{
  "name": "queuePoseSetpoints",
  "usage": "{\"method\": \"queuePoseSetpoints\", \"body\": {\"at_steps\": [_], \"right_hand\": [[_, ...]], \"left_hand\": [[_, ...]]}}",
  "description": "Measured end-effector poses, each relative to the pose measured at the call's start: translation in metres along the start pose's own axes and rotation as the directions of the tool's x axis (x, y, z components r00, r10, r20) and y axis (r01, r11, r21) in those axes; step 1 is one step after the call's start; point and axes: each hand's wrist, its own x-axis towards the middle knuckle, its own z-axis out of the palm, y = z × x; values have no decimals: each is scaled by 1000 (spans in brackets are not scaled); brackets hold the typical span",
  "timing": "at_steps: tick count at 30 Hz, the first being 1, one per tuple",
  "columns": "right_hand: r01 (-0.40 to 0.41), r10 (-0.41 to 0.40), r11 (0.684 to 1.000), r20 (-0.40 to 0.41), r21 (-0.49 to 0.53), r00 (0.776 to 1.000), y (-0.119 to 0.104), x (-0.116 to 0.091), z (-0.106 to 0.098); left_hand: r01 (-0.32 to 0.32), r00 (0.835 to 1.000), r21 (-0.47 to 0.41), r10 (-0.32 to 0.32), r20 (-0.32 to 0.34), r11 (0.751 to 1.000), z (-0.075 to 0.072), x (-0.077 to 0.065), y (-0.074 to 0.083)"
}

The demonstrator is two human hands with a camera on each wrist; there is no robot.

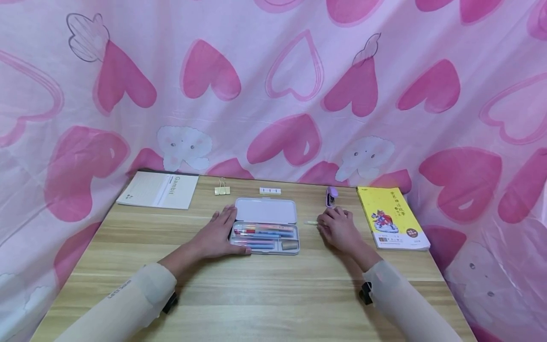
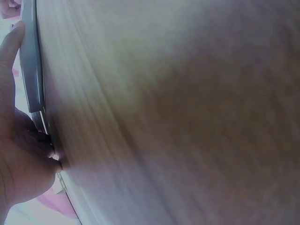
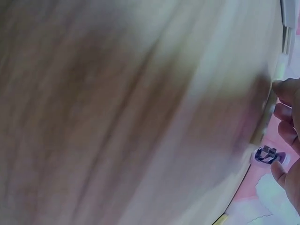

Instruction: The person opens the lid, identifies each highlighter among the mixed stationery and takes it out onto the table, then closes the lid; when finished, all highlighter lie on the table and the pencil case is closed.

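Across the wood-grain worktop (image 1: 273,294), before a heart-print curtain (image 1: 295,66), touching the left side of an open pencil case (image 1: 266,211) with the spread left hand (image 1: 219,235); pinching in the right hand (image 1: 340,230) a slim pale stick (image 1: 310,223), just right of the case, lying sideways, free end toward it

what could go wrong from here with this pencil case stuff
The thin pale stick pokes out from the right hand, so it might slip and roll across the table. The purple stapler is just beyond that hand; a careless reach could knock it. The left hand rests against the open pencil case; a hard nudge there may shift it and jostle the pens inside.
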Motion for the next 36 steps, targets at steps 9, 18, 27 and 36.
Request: {"method": "queuePoseSetpoints", "body": {"at_steps": [9,18,27,36], "right_hand": [[59,-60,995,6,86,998,-45,29,-8],[150,-164,970,58,192,985,-98,58,2],[200,-213,967,66,160,975,-116,67,6],[170,-191,970,110,177,975,-120,65,8]], "left_hand": [[-9,1000,3,9,-6,1000,3,0,-3],[-14,1000,8,14,-9,1000,4,0,-5],[-30,999,17,30,-17,999,-3,5,-3],[-8,1000,13,7,8,1000,0,2,-3]]}}
